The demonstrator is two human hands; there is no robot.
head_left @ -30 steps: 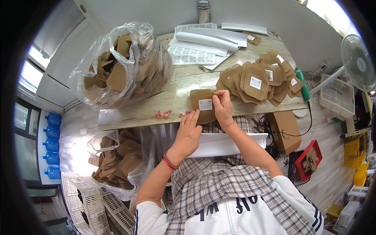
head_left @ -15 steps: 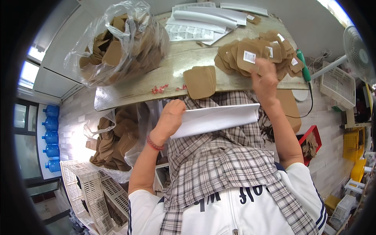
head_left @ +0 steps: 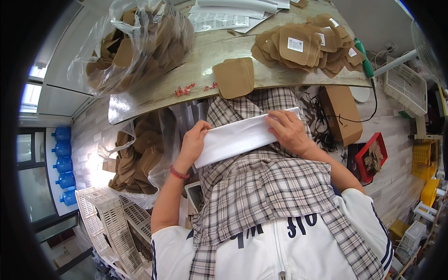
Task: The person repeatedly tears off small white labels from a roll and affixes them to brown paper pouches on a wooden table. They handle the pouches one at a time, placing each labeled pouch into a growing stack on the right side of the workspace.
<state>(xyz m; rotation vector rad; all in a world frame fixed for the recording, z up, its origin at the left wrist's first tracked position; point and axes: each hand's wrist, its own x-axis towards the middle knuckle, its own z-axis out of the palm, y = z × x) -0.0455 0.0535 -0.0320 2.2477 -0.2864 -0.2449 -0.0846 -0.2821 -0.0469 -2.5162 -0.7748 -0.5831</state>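
We hold a long white sheet (head_left: 240, 136) across our lap, below the table edge, on the plaid cloth (head_left: 266, 186) draped over us. Our left hand (head_left: 193, 142) closes on its left end, fingers curled over the upper edge. Our right hand (head_left: 287, 130) lies on the sheet's right end, fingers spread flat and pressing it down; we cannot tell whether the thumb grips underneath.

Just beyond our hands, a small stack of tan pads (head_left: 233, 77) lies at the near edge of the wooden table (head_left: 196, 60). Further out past our right hand, a spread heap of tan pads with white labels (head_left: 303, 44) covers the table. Out past our left hand, a clear plastic bag (head_left: 133, 44) full of tan pads rests on the table. Beyond all these lie white sheets (head_left: 219, 18).

Outside our left hand, below the table, another bag of pads (head_left: 135, 158) sits, with white crates (head_left: 109, 224) nearer us. Outside our right hand stands a brown cardboard box (head_left: 343, 114).
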